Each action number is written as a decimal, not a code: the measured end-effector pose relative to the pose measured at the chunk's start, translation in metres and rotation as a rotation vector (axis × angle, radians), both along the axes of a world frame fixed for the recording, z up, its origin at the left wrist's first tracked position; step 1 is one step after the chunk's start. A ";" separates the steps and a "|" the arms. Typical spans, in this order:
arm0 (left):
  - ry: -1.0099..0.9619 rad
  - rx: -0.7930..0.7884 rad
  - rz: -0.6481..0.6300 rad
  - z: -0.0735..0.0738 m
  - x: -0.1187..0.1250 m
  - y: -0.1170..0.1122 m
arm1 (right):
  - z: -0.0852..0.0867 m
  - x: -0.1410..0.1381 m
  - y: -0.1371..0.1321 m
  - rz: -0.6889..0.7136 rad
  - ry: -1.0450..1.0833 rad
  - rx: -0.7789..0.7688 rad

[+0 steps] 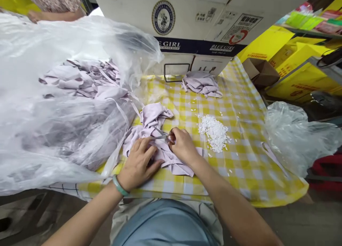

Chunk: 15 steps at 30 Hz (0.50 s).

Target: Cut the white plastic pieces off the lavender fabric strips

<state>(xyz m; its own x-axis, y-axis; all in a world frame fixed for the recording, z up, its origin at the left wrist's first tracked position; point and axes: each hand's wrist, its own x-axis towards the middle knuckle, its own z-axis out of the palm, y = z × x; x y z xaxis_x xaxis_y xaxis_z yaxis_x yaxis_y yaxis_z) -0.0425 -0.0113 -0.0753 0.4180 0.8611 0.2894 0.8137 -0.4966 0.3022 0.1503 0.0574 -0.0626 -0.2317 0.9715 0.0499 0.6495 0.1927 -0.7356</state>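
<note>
A pale lilac garment (pixel 152 123) lies crumpled on the yellow checked tablecloth (pixel 240 160) in front of me. My left hand (pixel 139 162) presses flat on the garment with its fingers stretched out; a green bangle sits on that wrist. My right hand (pixel 181 144) is closed on small metal scissors (pixel 160 134), whose blades point left over the fabric just beyond my left fingertips.
A large clear plastic bag (pixel 53 107) full of the same lilac garments fills the left. A pile of small white scraps (pixel 215 132) lies to the right of my hands, a folded lilac piece (pixel 201 83) farther back. Cardboard boxes (pixel 187 28) stand behind. Another plastic bag (pixel 296 135) hangs off the right edge. Someone's arm (pixel 50 14) rests at the top left.
</note>
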 end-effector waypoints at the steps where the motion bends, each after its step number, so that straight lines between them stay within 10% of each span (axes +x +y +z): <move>1: 0.007 -0.024 0.008 0.000 -0.010 0.001 | 0.003 0.005 -0.002 -0.006 0.029 -0.013; 6: -0.114 -0.070 0.099 -0.004 -0.048 0.003 | 0.029 0.043 -0.027 -0.143 0.468 -0.041; 15: -0.082 0.045 0.043 -0.005 -0.022 0.002 | 0.001 -0.004 -0.009 -0.018 0.004 -0.012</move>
<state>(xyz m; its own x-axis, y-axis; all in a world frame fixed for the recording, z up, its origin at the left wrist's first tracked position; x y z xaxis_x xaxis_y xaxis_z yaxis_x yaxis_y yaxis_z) -0.0645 -0.0092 -0.0808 0.3544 0.8629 0.3603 0.8080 -0.4765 0.3466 0.1466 0.0483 -0.0618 -0.2145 0.9760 0.0388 0.6500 0.1723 -0.7402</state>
